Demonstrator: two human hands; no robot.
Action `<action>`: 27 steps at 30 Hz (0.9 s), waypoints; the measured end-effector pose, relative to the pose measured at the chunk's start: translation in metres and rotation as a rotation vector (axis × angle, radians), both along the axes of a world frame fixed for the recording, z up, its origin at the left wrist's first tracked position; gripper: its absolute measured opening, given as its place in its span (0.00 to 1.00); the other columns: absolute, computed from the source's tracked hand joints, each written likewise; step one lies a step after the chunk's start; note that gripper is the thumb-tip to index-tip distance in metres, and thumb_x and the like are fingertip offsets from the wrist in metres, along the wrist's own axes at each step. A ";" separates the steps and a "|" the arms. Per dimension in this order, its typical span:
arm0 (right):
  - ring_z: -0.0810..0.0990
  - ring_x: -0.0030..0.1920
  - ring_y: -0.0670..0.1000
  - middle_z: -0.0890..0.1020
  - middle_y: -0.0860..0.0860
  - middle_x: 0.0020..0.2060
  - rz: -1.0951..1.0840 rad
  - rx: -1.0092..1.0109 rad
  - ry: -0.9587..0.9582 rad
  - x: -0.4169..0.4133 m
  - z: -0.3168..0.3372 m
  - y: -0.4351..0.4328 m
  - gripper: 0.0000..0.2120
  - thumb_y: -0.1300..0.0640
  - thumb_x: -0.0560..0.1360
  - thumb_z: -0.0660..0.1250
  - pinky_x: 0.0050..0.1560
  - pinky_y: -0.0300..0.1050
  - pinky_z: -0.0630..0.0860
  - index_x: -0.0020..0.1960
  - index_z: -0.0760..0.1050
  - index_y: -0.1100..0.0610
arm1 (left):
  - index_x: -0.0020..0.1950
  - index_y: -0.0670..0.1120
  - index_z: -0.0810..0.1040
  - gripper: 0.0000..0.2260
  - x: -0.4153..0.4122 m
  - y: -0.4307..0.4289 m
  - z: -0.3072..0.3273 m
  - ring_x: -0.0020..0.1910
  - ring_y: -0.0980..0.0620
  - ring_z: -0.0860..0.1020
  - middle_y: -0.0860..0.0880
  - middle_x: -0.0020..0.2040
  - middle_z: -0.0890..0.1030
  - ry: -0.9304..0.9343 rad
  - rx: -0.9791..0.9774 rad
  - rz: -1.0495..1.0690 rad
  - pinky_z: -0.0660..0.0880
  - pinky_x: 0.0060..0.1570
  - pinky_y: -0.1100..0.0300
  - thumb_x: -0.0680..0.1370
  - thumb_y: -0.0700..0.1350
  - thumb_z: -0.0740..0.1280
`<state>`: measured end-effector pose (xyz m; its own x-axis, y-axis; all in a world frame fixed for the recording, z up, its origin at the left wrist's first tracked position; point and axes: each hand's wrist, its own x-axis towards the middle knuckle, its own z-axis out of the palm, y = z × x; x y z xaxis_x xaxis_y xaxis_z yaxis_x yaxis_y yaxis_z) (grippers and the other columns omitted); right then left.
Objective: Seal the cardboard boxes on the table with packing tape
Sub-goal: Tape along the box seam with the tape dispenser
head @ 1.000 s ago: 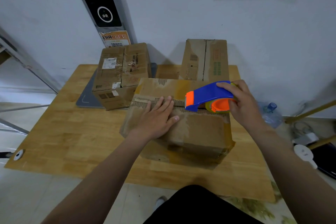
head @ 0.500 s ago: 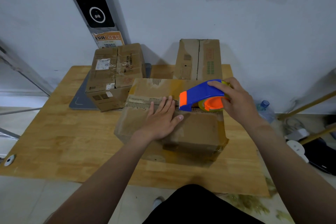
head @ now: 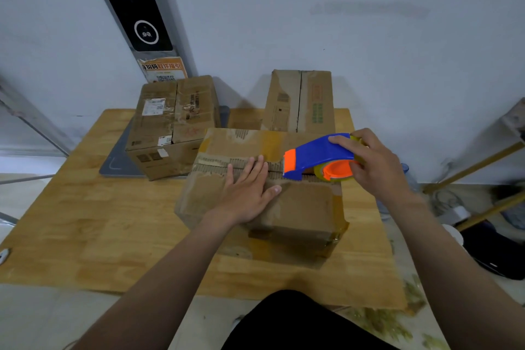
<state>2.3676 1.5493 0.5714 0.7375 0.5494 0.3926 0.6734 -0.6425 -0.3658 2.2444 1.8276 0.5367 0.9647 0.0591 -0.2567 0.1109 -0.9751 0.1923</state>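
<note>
A worn cardboard box (head: pixel 301 207) lies on the wooden table (head: pixel 85 221) in front of me, its top seam running left to right. My left hand (head: pixel 250 187) presses flat on the box top with straight fingers reaching the seam. My right hand (head: pixel 375 165) grips a blue and orange tape dispenser (head: pixel 318 156) whose orange front edge sits on the seam just right of my left fingertips. The tape roll is partly hidden by my right hand.
Two more cardboard boxes stand behind: one at back left (head: pixel 173 125) on a grey pad (head: pixel 116 159), one at back right (head: pixel 301 99) against the wall. A plastic bottle (head: pixel 404 170) and cables lie on the floor to the right.
The dispenser has slid a little leftward along the seam toward my left hand. My left hand stays pressed on the box top.
</note>
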 end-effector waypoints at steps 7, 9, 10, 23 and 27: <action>0.78 0.52 0.57 0.72 0.50 0.61 -0.036 0.065 -0.061 0.007 0.000 -0.030 0.34 0.67 0.71 0.65 0.39 0.47 0.74 0.71 0.71 0.40 | 0.84 0.50 0.42 0.38 0.000 -0.004 0.003 0.81 0.56 0.35 0.54 0.83 0.37 -0.015 -0.001 0.031 0.34 0.77 0.36 0.80 0.70 0.38; 0.77 0.52 0.56 0.71 0.50 0.60 -0.046 0.069 -0.078 0.009 0.001 -0.044 0.32 0.63 0.70 0.63 0.39 0.46 0.74 0.71 0.72 0.41 | 0.84 0.50 0.41 0.38 -0.001 -0.005 0.004 0.81 0.56 0.34 0.55 0.83 0.36 -0.008 0.001 0.029 0.34 0.77 0.35 0.79 0.71 0.37; 0.76 0.52 0.55 0.71 0.51 0.60 -0.040 0.078 -0.074 0.010 -0.002 -0.048 0.32 0.63 0.70 0.62 0.39 0.45 0.72 0.71 0.72 0.42 | 0.84 0.50 0.41 0.38 -0.001 -0.006 0.005 0.80 0.56 0.34 0.55 0.83 0.36 -0.009 0.007 0.034 0.33 0.77 0.35 0.80 0.71 0.38; 0.73 0.55 0.51 0.68 0.51 0.62 -0.023 0.144 0.121 0.009 -0.033 -0.053 0.33 0.71 0.74 0.65 0.48 0.43 0.71 0.72 0.72 0.43 | 0.84 0.51 0.39 0.42 0.010 -0.059 0.016 0.81 0.49 0.32 0.52 0.82 0.33 0.082 0.004 0.155 0.30 0.73 0.31 0.78 0.75 0.42; 0.73 0.55 0.51 0.68 0.50 0.61 0.012 0.148 0.121 0.009 -0.031 -0.055 0.32 0.70 0.74 0.65 0.47 0.44 0.73 0.72 0.72 0.44 | 0.83 0.47 0.36 0.51 0.018 -0.109 0.011 0.80 0.50 0.30 0.49 0.82 0.31 0.081 -0.019 0.149 0.34 0.74 0.30 0.73 0.80 0.46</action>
